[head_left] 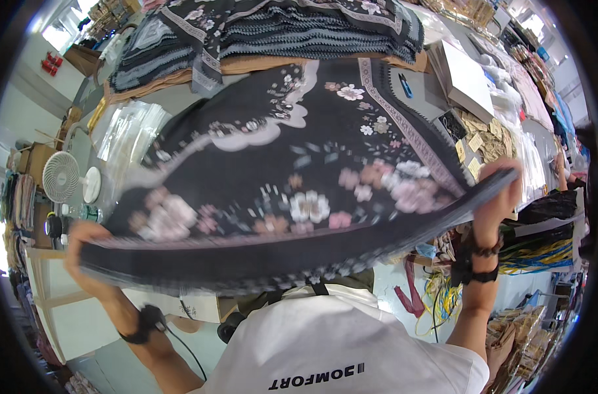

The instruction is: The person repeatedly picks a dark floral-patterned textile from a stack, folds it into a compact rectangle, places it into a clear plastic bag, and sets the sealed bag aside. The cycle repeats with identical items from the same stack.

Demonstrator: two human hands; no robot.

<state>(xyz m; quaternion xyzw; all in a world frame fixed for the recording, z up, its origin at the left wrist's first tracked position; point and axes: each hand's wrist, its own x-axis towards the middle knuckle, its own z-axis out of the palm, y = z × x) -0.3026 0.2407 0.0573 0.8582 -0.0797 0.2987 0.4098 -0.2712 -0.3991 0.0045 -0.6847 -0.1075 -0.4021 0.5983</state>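
A black scarf with a floral print [259, 187] is stretched wide in front of me, its near edge raised and its far part lying toward the table's back. My left hand [85, 256] grips the near edge at the left. My right hand [498, 192] grips it at the right, higher up. Both hands and the cloth are slightly blurred. Beyond it lies a tall stack of folded black and grey scarves [299, 37] on brown material. Blue thread snips [406, 86] lie on the table just right of the scarf's far part.
Clear plastic bags [129, 128] lie at the left, near a white fan [61, 176] and a plastic bottle [85, 213]. At the right are a white box [464, 79], brown paper tags [491, 140] and more plastic bags [530, 167]. Part of another person's arm [561, 167] shows at far right.
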